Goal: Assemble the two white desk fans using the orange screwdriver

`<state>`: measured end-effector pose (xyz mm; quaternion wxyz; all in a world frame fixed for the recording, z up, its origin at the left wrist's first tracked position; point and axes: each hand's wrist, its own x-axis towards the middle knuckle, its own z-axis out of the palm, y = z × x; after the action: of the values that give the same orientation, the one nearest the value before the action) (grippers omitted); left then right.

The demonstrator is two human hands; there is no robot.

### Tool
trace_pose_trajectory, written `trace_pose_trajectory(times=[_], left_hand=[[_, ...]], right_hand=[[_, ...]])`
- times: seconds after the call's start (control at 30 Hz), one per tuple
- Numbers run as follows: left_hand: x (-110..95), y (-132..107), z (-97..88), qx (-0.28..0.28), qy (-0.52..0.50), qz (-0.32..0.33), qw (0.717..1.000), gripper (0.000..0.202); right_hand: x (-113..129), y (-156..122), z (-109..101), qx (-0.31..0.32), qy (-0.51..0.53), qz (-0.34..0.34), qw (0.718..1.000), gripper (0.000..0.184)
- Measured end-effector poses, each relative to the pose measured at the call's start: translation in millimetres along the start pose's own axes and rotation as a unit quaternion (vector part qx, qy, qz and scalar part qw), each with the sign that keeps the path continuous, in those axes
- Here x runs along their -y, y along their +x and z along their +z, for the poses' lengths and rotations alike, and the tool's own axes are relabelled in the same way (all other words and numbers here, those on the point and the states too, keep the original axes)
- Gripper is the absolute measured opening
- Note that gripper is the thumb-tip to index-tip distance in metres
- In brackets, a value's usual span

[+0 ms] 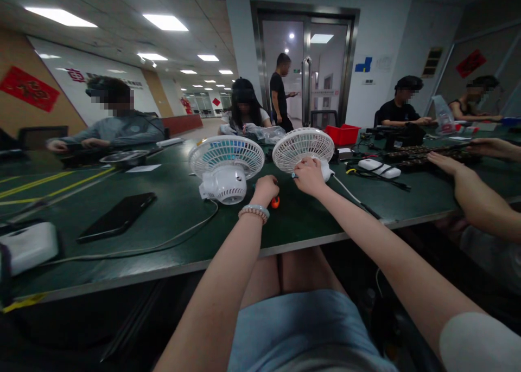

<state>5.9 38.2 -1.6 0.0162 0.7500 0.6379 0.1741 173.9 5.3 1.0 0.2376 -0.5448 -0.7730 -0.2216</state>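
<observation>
Two white fans stand before me on the green table. The left fan [226, 179] shows its motor housing and a blue blade behind the grille. My left hand [267, 190] is low between the fans, fingers curled closed. Beside its fingertips lies a small orange piece [275, 202]; I cannot tell whether the hand grips it. At the right fan [303, 142], my right hand [310, 177] reaches in front of the motor housing and partly covers it. Its fingers are pinched together, with a small teal-ended piece [293, 175] showing at the tips.
A black phone [117, 216] and a white power adapter [30, 247] lie on the left, with a grey cable along the table edge. To the right are a white power strip [379, 168], a red bin [342, 135] and a co-worker's hands [451, 163]. Other people sit across the table.
</observation>
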Motion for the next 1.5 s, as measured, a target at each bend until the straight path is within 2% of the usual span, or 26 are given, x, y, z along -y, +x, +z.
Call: trace_pose_trajectory(times=[0.07, 0.13, 0.27, 0.5, 0.67, 0.83, 0.9, 0.97, 1.03, 1.07, 1.17, 1.23, 1.3, 1.37, 1.5], left_hand=[[5.9, 2.6, -3.4, -0.027, 0.004, -0.031, 0.999, 0.036], [11.0, 4.0, -7.7, -0.026, 0.011, -0.045, 0.999, 0.035], [14.9, 3.6, -13.4, 0.008, 0.001, -0.035, 0.999, 0.038], [13.9, 4.9, -10.6, 0.015, 0.008, -0.018, 1.0, 0.042], [4.8, -1.2, -11.7, 0.076, 0.028, -0.022, 0.996, 0.035], [-5.2, -15.3, -22.8, 0.2, 0.049, 0.027, 0.978, 0.067], [-5.3, -18.9, -27.6, 0.245, 0.038, 0.03, 0.968, 0.07], [-3.2, -20.3, -30.6, 0.271, 0.031, 0.022, 0.962, 0.063], [0.2, -20.5, -31.8, 0.249, 0.041, 0.019, 0.968, 0.051], [1.9, -20.4, -32.1, 0.215, 0.048, 0.027, 0.975, 0.043], [6.2, -20.5, -33.3, 0.067, 0.045, 0.062, 0.995, 0.026], [7.7, -20.9, -34.7, -0.027, 0.017, 0.066, 0.997, 0.025], [8.1, -21.6, -36.0, -0.091, -0.018, 0.05, 0.994, 0.026], [7.7, -22.3, -36.9, -0.132, -0.05, 0.036, 0.989, 0.026], [4.8, -23.8, -39.2, -0.172, -0.092, 0.033, 0.98, 0.02]], right_hand=[[0.5, 0.1, -0.6, -0.004, 0.002, 0.0, 1.0, 0.025], [0.7, 0.1, -0.8, -0.007, 0.006, -0.002, 1.0, 0.025], [0.0, 0.4, 0.6, -0.009, 0.012, -0.007, 1.0, 0.025], [-2.7, 1.0, 3.6, -0.016, 0.015, -0.008, 1.0, 0.023], [-1.9, 1.0, 2.6, -0.013, 0.012, -0.009, 1.0, 0.024], [-1.5, 0.9, 3.2, -0.015, 0.007, -0.004, 1.0, 0.024], [-1.9, 0.9, 4.5, -0.017, 0.007, -0.005, 1.0, 0.024], [-2.4, 0.9, 6.1, -0.022, 0.01, -0.005, 1.0, 0.024], [-2.4, 0.9, 7.7, -0.028, 0.011, -0.003, 1.0, 0.025], [-2.2, 1.0, 8.5, -0.03, 0.011, -0.002, 0.999, 0.025], [-1.2, 1.5, 10.2, -0.031, 0.011, 0.003, 0.999, 0.025], [-0.9, 2.1, 10.7, -0.031, 0.012, 0.002, 0.999, 0.025], [-1.9, 2.2, 10.6, -0.033, 0.014, -0.002, 0.999, 0.025], [-4.7, 1.5, 9.7, -0.036, 0.017, -0.007, 0.999, 0.025], [-15.2, -2.3, 6.8, -0.031, 0.02, -0.012, 0.999, 0.023]])
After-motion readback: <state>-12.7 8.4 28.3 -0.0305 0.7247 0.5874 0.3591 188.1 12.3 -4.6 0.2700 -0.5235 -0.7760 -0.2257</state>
